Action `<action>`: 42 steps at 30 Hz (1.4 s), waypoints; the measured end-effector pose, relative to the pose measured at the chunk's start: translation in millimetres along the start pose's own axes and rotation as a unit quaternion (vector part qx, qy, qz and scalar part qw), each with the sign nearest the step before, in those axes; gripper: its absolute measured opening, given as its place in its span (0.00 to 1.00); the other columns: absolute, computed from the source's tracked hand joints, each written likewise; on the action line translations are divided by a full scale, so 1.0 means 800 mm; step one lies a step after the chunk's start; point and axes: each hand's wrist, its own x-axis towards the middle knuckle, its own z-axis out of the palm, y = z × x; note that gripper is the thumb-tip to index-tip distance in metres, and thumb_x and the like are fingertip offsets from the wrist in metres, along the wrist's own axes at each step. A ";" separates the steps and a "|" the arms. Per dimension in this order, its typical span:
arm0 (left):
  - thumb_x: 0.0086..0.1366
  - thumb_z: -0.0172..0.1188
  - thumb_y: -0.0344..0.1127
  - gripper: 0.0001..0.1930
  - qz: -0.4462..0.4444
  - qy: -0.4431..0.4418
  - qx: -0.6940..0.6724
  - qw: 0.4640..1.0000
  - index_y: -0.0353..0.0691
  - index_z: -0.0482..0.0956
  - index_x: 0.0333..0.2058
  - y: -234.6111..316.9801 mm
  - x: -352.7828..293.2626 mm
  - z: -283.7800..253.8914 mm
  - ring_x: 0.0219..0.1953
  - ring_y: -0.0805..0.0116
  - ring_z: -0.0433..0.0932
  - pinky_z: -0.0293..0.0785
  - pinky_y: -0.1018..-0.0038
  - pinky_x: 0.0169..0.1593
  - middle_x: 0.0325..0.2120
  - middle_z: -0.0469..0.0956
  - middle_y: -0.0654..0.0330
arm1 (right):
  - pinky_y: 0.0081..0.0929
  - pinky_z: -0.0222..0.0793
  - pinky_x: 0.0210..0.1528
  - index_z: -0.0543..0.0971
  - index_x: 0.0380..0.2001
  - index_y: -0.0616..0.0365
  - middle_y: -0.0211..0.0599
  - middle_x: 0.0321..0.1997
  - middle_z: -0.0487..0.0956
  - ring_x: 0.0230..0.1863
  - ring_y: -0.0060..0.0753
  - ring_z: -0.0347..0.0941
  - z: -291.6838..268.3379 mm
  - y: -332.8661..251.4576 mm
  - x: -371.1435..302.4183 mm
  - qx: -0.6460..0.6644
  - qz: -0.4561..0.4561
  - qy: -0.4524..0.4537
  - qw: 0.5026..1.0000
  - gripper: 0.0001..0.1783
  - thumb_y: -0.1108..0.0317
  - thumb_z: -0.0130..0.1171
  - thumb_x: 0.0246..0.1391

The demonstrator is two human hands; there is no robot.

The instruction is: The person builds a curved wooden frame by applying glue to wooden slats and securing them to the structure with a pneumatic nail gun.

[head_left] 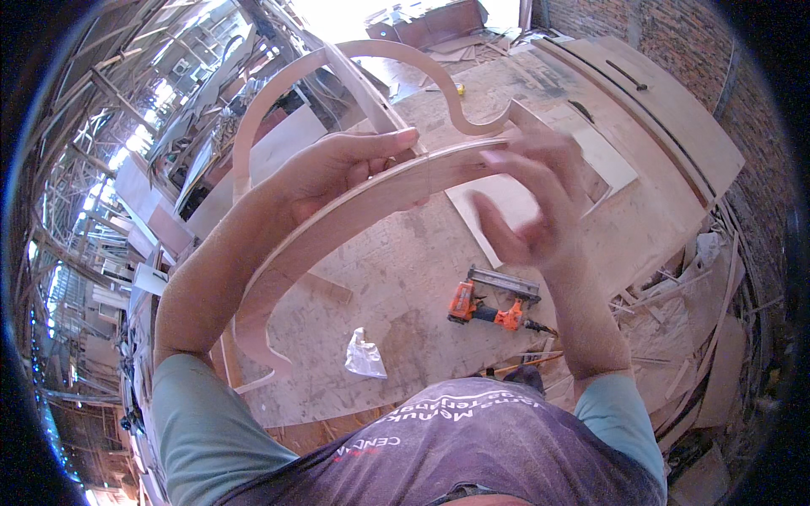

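Observation:
A curved plywood frame (pixel 346 207) with wavy ends is held up in front of me, above the workbench. Its near band arcs across the middle, and a second wavy band (pixel 371 49) rises behind, joined by a straight crosspiece (pixel 363 88). My left hand (pixel 342 169) grips the frame where the crosspiece meets the near band, thumb on top. Blurred by motion, my right hand (pixel 544 190) is at the band's right end, index fingertip at its upper edge and thumb apart below. An orange and black nail gun (pixel 489 305) lies on the bench below.
A crumpled white plastic bag (pixel 364 356) lies on the wooden workbench (pixel 396 295). Pale boards (pixel 595 156) and a large curved panel (pixel 658 110) lie to the right. Wood offcuts (pixel 675 329) heap beside the bench, near a brick wall (pixel 688 42). Stacked timber fills the left.

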 end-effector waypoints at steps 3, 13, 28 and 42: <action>0.67 0.65 0.40 0.17 0.006 -0.015 0.024 1.000 0.29 0.77 0.44 0.003 -0.001 -0.001 0.33 0.69 0.86 0.85 0.80 0.38 0.34 0.83 0.51 | 0.33 0.64 0.32 0.74 0.30 0.56 0.36 0.28 0.71 0.27 0.34 0.67 0.000 -0.003 -0.090 -0.003 0.104 0.039 0.994 0.11 0.75 0.66 0.43; 0.67 0.66 0.42 0.19 0.032 0.018 0.057 0.998 0.29 0.76 0.43 0.001 -0.002 0.008 0.32 0.68 0.86 0.85 0.79 0.37 0.34 0.83 0.51 | 0.45 0.70 0.49 0.75 0.29 0.54 0.42 0.34 0.76 0.43 0.49 0.74 -0.016 0.001 -0.437 -0.089 0.303 -0.435 0.843 0.13 0.66 0.67 0.38; 0.67 0.65 0.40 0.18 0.042 0.018 0.053 0.998 0.29 0.75 0.44 -0.003 0.000 0.003 0.31 0.67 0.86 0.85 0.81 0.31 0.32 0.83 0.51 | 0.52 0.74 0.46 0.70 0.50 0.53 0.49 0.41 0.81 0.45 0.56 0.79 0.034 0.005 -0.438 -0.078 0.384 -0.590 0.706 0.30 0.64 0.69 0.42; 0.68 0.63 0.39 0.16 0.032 0.003 0.043 0.999 0.30 0.76 0.44 -0.006 -0.004 0.006 0.34 0.67 0.86 0.85 0.77 0.39 0.32 0.83 0.52 | 0.31 0.72 0.41 0.70 0.52 0.60 0.36 0.41 0.78 0.40 0.31 0.75 -0.068 -0.021 -0.234 0.070 0.527 -0.061 0.845 0.26 0.69 0.68 0.52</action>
